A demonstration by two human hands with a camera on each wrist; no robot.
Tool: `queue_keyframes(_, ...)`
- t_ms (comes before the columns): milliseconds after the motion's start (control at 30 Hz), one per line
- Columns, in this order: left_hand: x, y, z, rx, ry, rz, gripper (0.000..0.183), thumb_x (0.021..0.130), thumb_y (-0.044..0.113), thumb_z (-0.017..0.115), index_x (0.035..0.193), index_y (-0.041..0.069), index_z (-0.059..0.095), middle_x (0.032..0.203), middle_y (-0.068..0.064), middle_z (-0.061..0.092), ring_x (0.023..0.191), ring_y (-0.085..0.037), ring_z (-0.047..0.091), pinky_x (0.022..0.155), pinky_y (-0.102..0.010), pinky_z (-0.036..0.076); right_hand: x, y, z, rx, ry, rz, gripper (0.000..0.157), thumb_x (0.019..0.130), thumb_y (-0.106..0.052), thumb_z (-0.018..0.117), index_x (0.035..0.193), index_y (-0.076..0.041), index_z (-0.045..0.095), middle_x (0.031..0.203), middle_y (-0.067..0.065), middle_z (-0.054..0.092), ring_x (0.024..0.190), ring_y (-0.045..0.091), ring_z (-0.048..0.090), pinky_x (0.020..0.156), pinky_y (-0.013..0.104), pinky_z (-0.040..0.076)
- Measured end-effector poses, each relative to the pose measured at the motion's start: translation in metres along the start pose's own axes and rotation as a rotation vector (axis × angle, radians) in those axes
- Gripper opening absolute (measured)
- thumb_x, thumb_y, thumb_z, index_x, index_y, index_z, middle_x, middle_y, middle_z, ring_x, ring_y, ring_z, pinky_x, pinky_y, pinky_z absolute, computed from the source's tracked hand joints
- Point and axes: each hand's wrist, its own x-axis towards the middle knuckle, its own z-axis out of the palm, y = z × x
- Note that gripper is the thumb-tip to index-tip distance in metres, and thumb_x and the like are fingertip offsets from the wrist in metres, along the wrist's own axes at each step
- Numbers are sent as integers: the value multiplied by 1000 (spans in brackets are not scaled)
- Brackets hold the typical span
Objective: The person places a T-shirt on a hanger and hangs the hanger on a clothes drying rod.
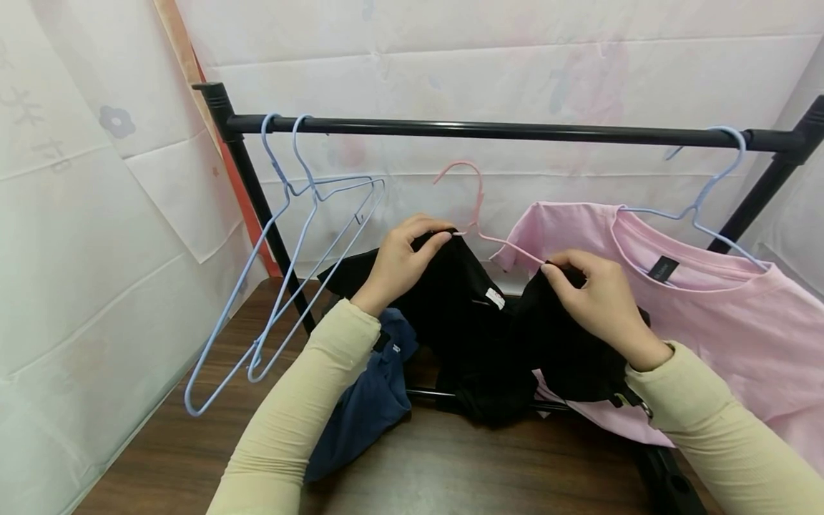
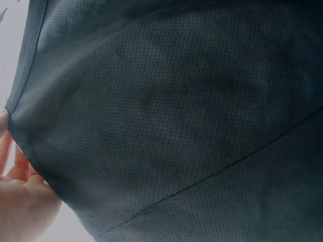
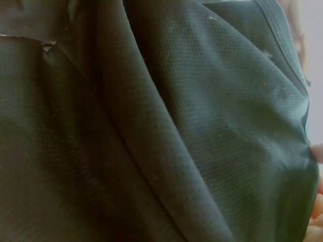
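Note:
A black garment (image 1: pixel 431 307), apparently a shirt with a white neck label, hangs around a pink hanger (image 1: pixel 479 204) below the rack bar. The hanger's hook stands free of the bar. My left hand (image 1: pixel 395 265) pinches the garment's left shoulder at the hanger arm. On the other side, my right hand (image 1: pixel 595 297) pinches the right shoulder beside the hanger's other arm. Dark perforated cloth (image 2: pixel 166 111) fills most of the left wrist view, with part of the hand at the edge. Similar folded cloth (image 3: pixel 202 131) covers the right wrist view.
Two blue hangers (image 1: pixel 283 193) hang bare at the left of the black rack bar (image 1: pixel 450 130). At the right a pink T-shirt (image 1: pixel 721 329) hangs on a blue hanger (image 1: pixel 698 207). Blue cloth (image 1: pixel 367 415) lies on the wooden table (image 1: pixel 476 472), near a lower rail.

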Motion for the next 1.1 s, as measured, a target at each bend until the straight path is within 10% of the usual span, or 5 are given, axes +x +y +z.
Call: queue_keyframes(1100, -12, -23, -22, 69, 50, -33, 23, 96, 19, 64, 113, 7, 72, 109, -9, 69, 105, -21, 63, 95, -37, 49, -5, 7, -27, -26, 39, 44, 8, 89, -10, 71, 85, -3, 73, 77, 9, 70, 61, -5, 44, 60, 13, 34)
